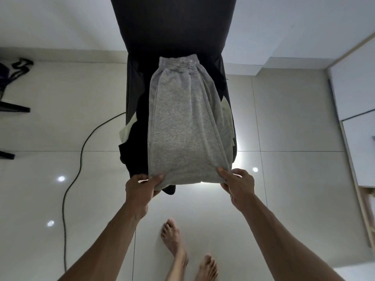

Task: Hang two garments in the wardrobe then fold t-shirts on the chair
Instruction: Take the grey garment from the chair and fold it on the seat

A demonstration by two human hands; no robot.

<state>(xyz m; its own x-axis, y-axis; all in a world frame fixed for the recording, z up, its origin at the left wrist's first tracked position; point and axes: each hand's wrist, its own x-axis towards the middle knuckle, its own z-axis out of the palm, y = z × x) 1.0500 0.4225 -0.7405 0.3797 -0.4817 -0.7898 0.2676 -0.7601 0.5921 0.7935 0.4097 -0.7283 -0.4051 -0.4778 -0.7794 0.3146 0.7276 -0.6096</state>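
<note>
A grey garment lies stretched lengthwise over the seat of a dark chair, its gathered far end against the backrest. My left hand pinches the near left corner and my right hand pinches the near right corner, just past the seat's front edge. Under the grey cloth lie a black garment and a pale cream one, both partly hidden.
A black cable curves over the glossy tiled floor on the left. Dark furniture legs and a dark strap sit at the far left. A white wardrobe stands at the right. My bare feet are below the chair.
</note>
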